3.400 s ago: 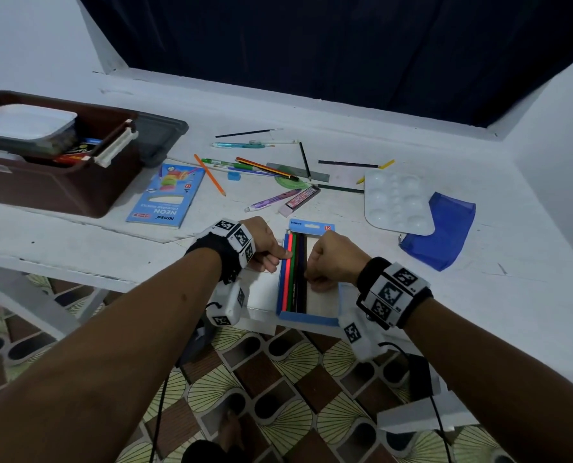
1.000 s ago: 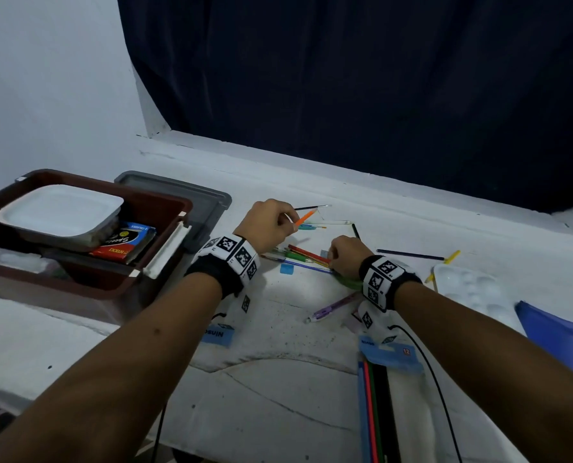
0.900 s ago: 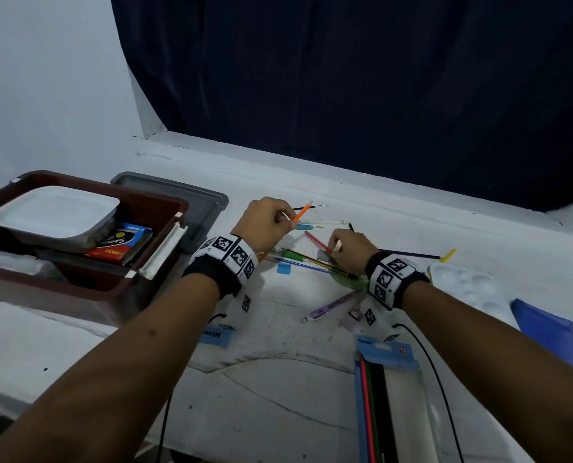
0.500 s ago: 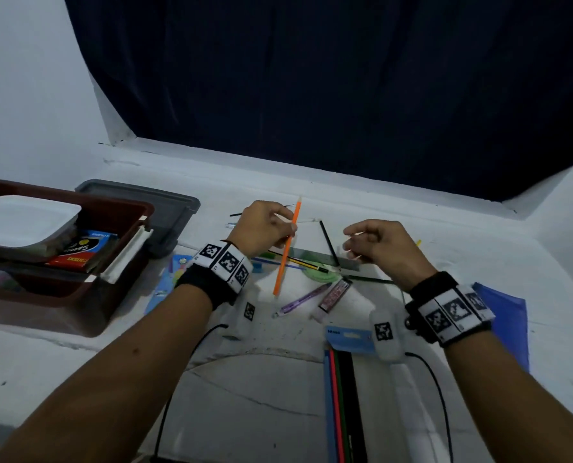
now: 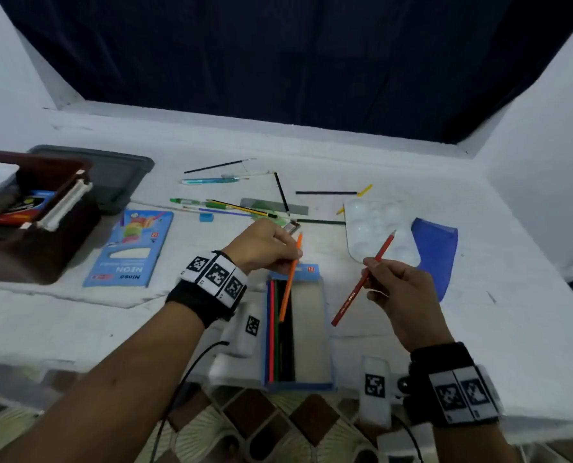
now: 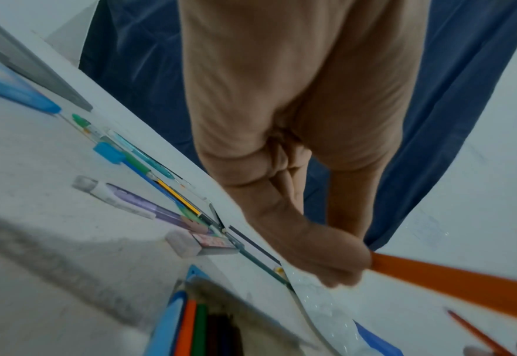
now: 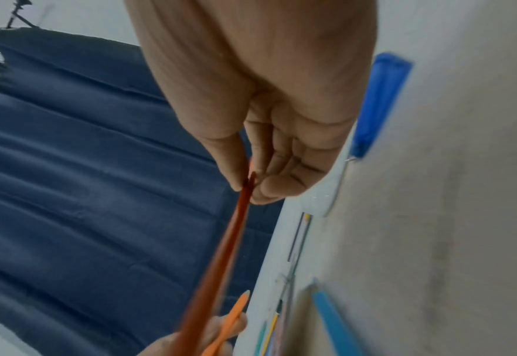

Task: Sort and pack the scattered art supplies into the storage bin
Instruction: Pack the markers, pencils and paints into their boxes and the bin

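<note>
- Orange colouring pencil (image 5: 289,279) pinched in left hand (image 5: 265,247), slanted over the open blue cardboard pencil tray (image 5: 311,332), lower end among the pencils already in it.
- Red colouring pencil (image 5: 361,281) gripped by right hand (image 5: 399,289), tip up (clear of the tray).
- Tray at near edge of white tabletop (image 5: 478,295).
- Brown plastic storage bin (image 5: 44,242) far left; white paint palette (image 5: 371,225) beyond right hand.

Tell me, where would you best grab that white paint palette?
Take the paint palette by its near edge, coming from the right hand side. It lies flat, its wells offer no grip, and the blue pouch sits against its right side.
</note>
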